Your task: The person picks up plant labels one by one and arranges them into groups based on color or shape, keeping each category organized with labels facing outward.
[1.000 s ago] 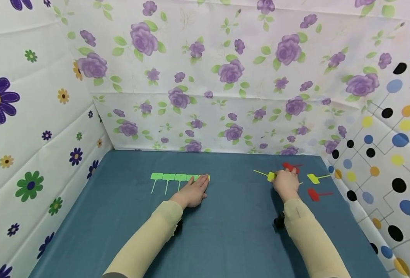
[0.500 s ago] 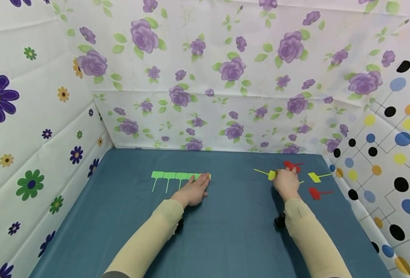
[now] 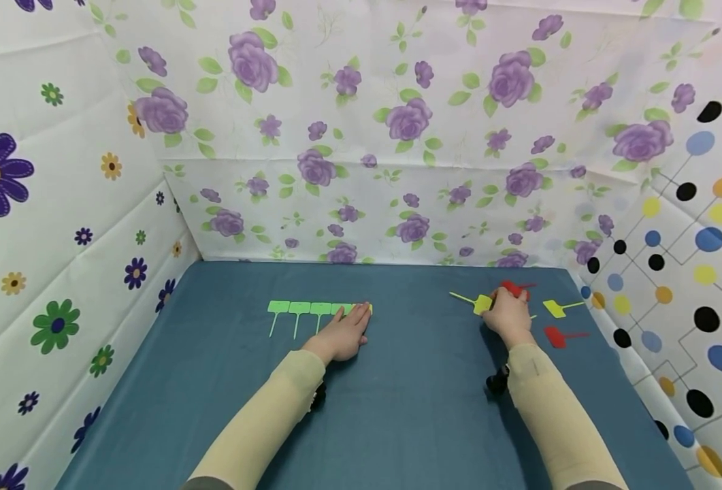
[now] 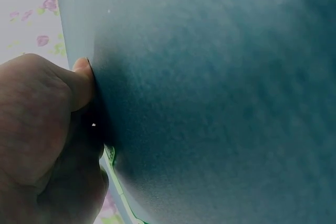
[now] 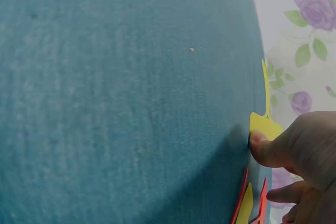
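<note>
A row of green plant labels (image 3: 300, 307) lies on the blue cloth left of centre, their thin stems pointing toward me. My left hand (image 3: 339, 335) rests with fingers extended over the row's right end, covering part of it; a sliver of yellow shows at its fingertips. On the right, my right hand (image 3: 510, 317) pinches the head of a yellow plant label (image 3: 482, 304), whose stem points back left. In the right wrist view the thumb (image 5: 265, 148) presses on that label's edge. Just behind this hand lies a red plant label (image 3: 513, 288), partly covered.
Right of the right hand lie another yellow plant label (image 3: 554, 308) and a red one (image 3: 557, 337). The blue cloth (image 3: 397, 408) spreads between and in front of the arms. Patterned fabric walls stand at the back (image 3: 361, 224), left and right.
The right hand and the yellow label at its fingertips have shifted slightly back and to the right in the last half second. The left hand stays over the green row.
</note>
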`<state>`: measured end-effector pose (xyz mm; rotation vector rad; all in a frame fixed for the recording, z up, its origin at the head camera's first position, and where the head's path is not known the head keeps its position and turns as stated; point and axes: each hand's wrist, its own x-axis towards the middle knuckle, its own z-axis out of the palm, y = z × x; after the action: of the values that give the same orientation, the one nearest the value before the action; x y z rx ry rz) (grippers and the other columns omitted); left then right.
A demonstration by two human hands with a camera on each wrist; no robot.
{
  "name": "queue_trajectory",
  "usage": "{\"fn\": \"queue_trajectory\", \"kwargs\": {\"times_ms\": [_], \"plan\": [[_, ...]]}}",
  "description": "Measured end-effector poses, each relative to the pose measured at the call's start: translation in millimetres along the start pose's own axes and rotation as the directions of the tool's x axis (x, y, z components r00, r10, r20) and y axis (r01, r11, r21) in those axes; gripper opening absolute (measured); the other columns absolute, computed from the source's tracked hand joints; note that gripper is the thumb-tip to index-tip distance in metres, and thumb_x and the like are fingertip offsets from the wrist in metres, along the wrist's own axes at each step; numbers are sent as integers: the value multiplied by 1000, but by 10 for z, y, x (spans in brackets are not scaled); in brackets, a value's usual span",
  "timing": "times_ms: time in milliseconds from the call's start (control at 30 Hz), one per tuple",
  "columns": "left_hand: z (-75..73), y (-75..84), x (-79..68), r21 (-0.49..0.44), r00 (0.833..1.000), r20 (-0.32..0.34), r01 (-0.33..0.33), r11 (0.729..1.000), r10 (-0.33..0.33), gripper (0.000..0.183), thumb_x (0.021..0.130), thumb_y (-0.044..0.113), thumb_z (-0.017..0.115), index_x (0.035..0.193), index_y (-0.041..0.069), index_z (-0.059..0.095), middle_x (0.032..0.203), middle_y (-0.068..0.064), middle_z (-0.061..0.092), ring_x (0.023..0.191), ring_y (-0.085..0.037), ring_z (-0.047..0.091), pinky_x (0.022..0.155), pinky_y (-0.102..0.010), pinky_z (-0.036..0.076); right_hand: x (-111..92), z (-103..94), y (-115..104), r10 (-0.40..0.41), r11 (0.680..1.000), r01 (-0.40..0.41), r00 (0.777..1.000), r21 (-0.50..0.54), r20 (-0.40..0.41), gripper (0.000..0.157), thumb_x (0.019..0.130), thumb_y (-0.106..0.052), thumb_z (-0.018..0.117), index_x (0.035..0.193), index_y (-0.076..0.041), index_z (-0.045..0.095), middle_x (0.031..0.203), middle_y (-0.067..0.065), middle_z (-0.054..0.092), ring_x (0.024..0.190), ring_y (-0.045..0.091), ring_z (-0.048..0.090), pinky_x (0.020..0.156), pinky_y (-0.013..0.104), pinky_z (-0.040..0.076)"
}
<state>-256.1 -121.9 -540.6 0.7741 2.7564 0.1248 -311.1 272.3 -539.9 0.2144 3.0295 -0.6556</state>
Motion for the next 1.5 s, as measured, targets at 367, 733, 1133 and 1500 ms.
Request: {"fn": "queue_trajectory", "kwargs": {"times_ms": [367,733,1133,1500], "plan": [[-4,52,-11,-8,1000,4,-2,1000,2,63,118,28,40,172,5,17,180,-12,7,165,-27,8,133,-53,8,167,54,287,-109,994,109,992,6,61,41,97,-29,78,109,10,73,108,28,70,134,63,34,122,74,18],[12,67,-20,4,1000,17,13,1000,-13,63,118,29,41,172,5,18,180,-11,8,165,-27,8,133,-52,8,6,-5,279,-101,985,87,991,148,88,49,104,-35,71,122,10,71,154,42,43,153,67,-2,116,81,25],[55,-11,75,-21,999,29,27,999,-26,64,118,29,40,173,7,13,180,-8,1,165,-24,0,133,-51,1,-81,-54,147,-137,951,141,990,275,-36,44,103,-44,74,112,-2,71,167,32,34,160,54,8,118,83,14],[-57,69,-15,-7,999,38,33,999,-33,63,118,26,40,172,4,15,180,-11,4,166,-27,4,133,-53,5,-116,39,-91,-156,864,275,943,421,-295,28,104,-26,76,117,-2,80,152,18,60,156,41,36,124,66,29]]}}
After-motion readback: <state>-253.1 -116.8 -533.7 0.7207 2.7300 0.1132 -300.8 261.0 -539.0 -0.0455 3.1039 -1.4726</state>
